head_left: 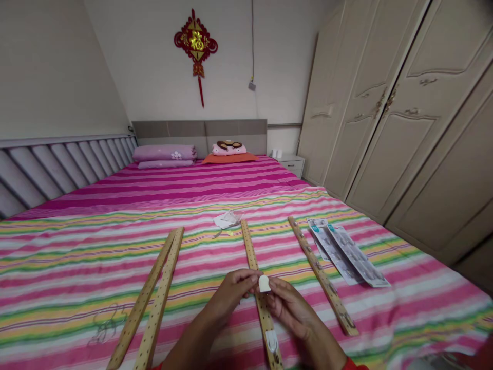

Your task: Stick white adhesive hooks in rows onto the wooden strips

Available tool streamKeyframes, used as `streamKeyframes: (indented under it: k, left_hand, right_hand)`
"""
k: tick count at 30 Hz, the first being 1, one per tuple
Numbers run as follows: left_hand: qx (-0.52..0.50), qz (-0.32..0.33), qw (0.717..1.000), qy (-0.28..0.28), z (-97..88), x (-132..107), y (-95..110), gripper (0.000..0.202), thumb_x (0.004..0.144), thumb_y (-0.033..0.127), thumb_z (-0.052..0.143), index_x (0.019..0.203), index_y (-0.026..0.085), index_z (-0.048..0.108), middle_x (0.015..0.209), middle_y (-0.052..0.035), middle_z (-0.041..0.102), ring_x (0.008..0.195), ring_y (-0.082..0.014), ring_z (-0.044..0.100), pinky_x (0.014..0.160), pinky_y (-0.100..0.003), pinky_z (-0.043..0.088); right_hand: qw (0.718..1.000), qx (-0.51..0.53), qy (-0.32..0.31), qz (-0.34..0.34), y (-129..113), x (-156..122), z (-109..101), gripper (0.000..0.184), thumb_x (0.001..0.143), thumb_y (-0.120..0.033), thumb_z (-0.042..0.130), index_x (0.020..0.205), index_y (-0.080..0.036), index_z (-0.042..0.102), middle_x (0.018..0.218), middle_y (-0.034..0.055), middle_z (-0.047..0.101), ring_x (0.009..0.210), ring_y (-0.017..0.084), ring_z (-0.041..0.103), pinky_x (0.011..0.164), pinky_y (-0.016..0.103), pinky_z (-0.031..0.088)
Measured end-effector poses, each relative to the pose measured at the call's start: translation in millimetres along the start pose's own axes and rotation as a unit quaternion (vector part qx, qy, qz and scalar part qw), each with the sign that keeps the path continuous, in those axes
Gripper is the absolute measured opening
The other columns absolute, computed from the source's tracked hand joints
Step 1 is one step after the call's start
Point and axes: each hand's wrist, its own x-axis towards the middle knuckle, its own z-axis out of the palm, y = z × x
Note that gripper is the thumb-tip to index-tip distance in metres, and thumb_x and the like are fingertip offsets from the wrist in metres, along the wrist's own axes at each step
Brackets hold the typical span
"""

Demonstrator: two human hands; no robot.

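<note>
Between the fingertips of my two hands is a small white adhesive hook [264, 283], its flat rounded face turned towards me. My left hand [234, 288] is closed on its left edge, and my right hand [289, 303] pinches the right edge. Both hands are just above a narrow wooden strip [249, 245] dotted with small holes. Near that strip's close end sits another white hook [271, 340] with a metal loop. To the right lies a second wooden strip [308, 252] with several clear-and-metal hooks along it.
Blister packs of hooks [352, 252] lie right of the strips. Two more wooden strips [164, 288] rest at the left, beside tangled clear pieces [108, 324]. Beyond the middle strip is a crumpled wrapper [228, 219]. Everything lies on a striped bedsheet [208, 257]; wardrobes [400, 139] stand right.
</note>
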Motion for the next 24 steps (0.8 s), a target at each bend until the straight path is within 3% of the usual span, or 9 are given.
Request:
streamKeyframes:
  k: [7, 15, 19, 24]
  left_hand:
    - [-0.068, -0.027, 0.997, -0.001, 3.2, 2.7, -4.1, 0.028, 0.064, 0.04, 0.069, 0.078, 0.017, 0.07, 0.058, 0.003, 0.054, 0.052, -0.0084, 0.042, 0.05, -0.021, 0.028]
    - [-0.064, -0.027, 0.995, 0.069, 4.6, -4.5, -0.9, 0.03, 0.066, 0.04, 0.068, 0.085, 0.016, 0.068, 0.075, -0.0029, 0.065, 0.067, -0.0126, 0.055, 0.058, -0.021, 0.035]
    - [-0.037, -0.011, 0.995, 0.09, 6.3, -11.8, -3.6, 0.031, 0.065, 0.04, 0.067, 0.086, 0.017, 0.068, 0.08, -0.0046, 0.068, 0.072, -0.0159, 0.058, 0.061, -0.024, 0.04]
    - [-0.048, -0.017, 0.989, 0.141, 10.6, -24.2, -22.5, 0.033, 0.059, 0.042, 0.07, 0.079, 0.017, 0.067, 0.073, -0.0029, 0.067, 0.065, -0.0157, 0.059, 0.059, -0.025, 0.042]
  right_hand:
    - [1.0, -0.001, 0.001, 0.011, 0.2, -1.5, 1.3, 0.015, 0.069, -0.019, 0.073, 0.082, -0.015, 0.069, 0.068, -0.0006, 0.064, 0.055, 0.008, 0.055, 0.057, 0.018, 0.044]
    - [0.999, -0.036, 0.024, -0.007, -2.4, -6.2, 5.5, 0.02, 0.071, -0.021, 0.072, 0.089, -0.016, 0.068, 0.075, 0.0014, 0.067, 0.059, 0.008, 0.059, 0.061, 0.018, 0.047]
    - [0.987, -0.116, 0.096, -0.051, 0.3, -5.3, 3.7, 0.023, 0.067, -0.027, 0.075, 0.086, -0.015, 0.069, 0.071, 0.002, 0.068, 0.058, 0.009, 0.06, 0.058, 0.021, 0.047]
    - [0.96, -0.196, 0.169, -0.108, 4.1, -3.3, -2.8, 0.03, 0.052, -0.027, 0.083, 0.074, -0.013, 0.07, 0.059, 0.0005, 0.067, 0.053, 0.012, 0.057, 0.052, 0.023, 0.043]
